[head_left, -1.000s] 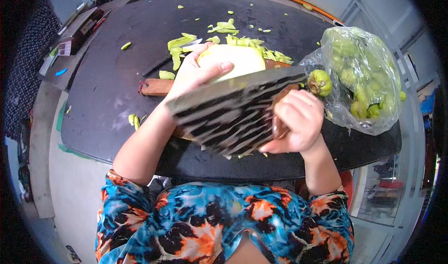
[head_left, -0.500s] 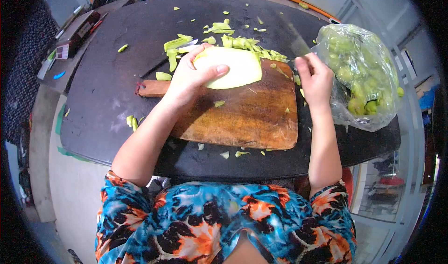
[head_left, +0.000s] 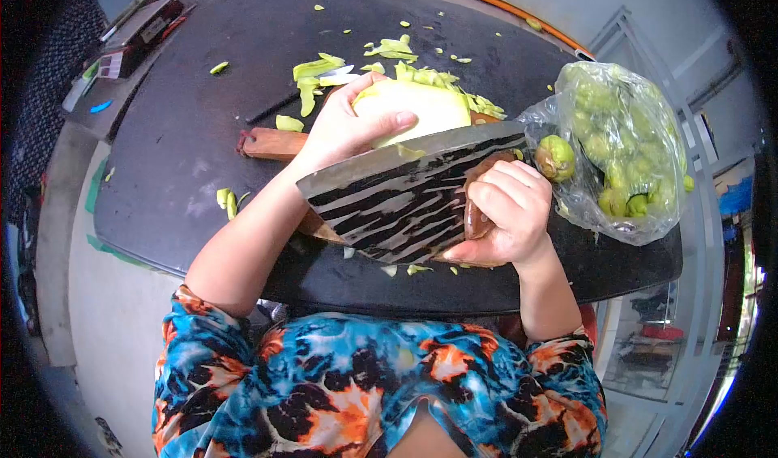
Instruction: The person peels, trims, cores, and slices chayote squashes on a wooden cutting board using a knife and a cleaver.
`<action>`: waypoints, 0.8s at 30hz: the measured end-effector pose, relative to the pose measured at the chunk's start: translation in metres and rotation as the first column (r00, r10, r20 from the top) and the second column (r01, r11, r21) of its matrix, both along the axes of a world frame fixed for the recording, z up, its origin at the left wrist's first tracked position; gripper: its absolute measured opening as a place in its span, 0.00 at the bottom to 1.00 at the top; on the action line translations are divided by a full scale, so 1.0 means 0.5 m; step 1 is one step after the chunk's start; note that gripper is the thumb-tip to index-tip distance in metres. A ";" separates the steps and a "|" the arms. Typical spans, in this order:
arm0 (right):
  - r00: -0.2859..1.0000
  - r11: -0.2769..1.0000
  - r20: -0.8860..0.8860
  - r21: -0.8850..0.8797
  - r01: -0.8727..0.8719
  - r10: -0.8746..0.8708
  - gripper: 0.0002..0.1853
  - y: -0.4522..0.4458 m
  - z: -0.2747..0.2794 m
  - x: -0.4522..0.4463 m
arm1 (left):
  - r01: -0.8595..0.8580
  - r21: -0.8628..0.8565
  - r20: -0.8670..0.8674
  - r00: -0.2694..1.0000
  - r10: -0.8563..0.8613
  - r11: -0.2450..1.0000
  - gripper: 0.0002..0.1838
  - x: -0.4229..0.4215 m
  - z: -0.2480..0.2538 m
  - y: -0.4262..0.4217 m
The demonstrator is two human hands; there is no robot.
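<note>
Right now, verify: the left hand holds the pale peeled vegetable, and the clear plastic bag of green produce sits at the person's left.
No: the clear plastic bag of green produce sits at the person's right, the head view shows; the left hand holds the pale peeled vegetable.

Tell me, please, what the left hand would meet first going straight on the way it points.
Past the vegetable it holds, the left hand would probably meet the peelings first, though depth is unclear.
</note>
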State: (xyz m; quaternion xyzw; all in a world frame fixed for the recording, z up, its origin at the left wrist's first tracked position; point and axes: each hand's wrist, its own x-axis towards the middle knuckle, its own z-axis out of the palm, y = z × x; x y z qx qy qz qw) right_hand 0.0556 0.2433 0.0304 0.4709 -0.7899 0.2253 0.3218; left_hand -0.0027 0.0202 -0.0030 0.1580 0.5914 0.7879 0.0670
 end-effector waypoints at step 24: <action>0.992 0.989 0.103 -0.120 0.086 -0.074 0.33 0.032 -0.024 -0.024 | -0.098 0.228 0.202 0.978 0.051 0.969 0.29 -0.015 -0.015 0.009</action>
